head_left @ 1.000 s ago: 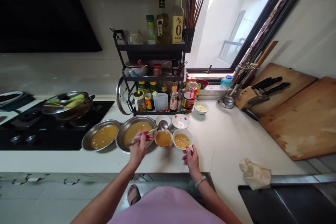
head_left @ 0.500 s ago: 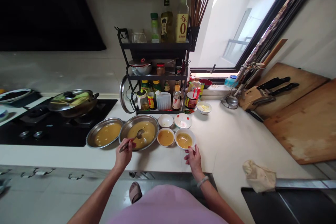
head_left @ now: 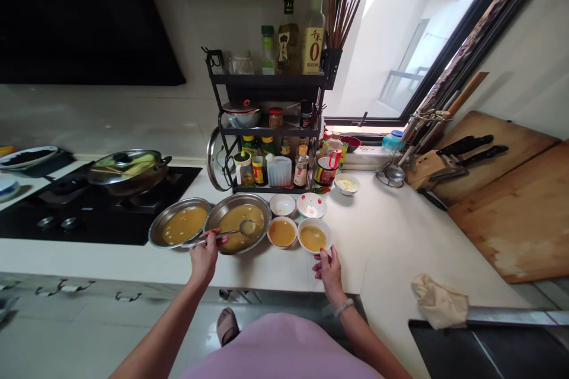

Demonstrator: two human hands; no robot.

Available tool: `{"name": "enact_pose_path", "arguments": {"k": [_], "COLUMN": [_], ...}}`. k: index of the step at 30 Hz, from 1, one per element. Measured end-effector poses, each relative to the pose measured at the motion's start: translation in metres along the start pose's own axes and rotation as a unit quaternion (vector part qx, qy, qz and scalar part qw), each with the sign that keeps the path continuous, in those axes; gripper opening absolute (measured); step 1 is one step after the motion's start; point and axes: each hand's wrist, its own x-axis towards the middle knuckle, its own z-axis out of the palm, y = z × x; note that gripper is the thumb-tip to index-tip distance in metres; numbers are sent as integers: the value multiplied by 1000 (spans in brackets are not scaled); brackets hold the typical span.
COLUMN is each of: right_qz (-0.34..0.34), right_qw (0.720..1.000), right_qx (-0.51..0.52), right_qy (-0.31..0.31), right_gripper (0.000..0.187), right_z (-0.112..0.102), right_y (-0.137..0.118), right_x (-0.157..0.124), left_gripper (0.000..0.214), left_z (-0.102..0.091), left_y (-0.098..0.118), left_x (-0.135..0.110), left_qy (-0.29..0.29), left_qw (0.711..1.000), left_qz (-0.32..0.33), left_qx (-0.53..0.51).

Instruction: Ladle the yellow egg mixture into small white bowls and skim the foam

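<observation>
My left hand (head_left: 205, 256) is closed round the handle of a metal spoon (head_left: 247, 227), whose bowl hangs over the large steel basin (head_left: 265, 207) of yellow-brown liquid. Fingers of my right hand (head_left: 328, 265) pinch the near rim of a white bowl (head_left: 329, 237) that holds the same sort of liquid. Just left of it stands a smaller bowl (head_left: 282, 232), also filled. Behind these two are a plain white bowl (head_left: 283, 205) and a white bowl with red spots (head_left: 312, 205). A second steel basin (head_left: 156, 226) of liquid sits at the left.
A lidded pan (head_left: 127, 173) rests on the black hob (head_left: 111, 228). A black rack (head_left: 267, 130) with bottles and jars stands against the wall. On the right are a small bowl with pale pieces (head_left: 347, 184), a knife block (head_left: 427, 169), cutting boards (head_left: 511, 207) and a cloth (head_left: 440, 301).
My left hand has moved slightly left, and the spoon now lies flatter, its bowl further right over the large basin. My right hand stays at the white bowl.
</observation>
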Motion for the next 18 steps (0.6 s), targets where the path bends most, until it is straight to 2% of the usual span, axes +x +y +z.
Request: {"name": "enact_pose_path", "arguments": {"k": [4,9,13,18], "right_qz": [-4,-2,1,3], "right_qw": [1000,1000,1000,1000], "right_qx": [-3,2,5,10], "right_qy": [-1,4,5,5], "right_gripper": [74,75,75,76], "right_z": [0,1,1,1], "right_y": [1,1,0,-1], "right_x": [0,1,0,0], "left_gripper": [17,20,23,26], "left_z": [1,11,31,65], "left_y": [2,11,26,39], "left_x": [3,1,-12,-35], "left_qy": [16,1,-34,-81], "left_qw": [997,991,984,980], "left_qz": [-19,-45,-47,-53], "left_qx": [-68,-125,-170,-174]}}
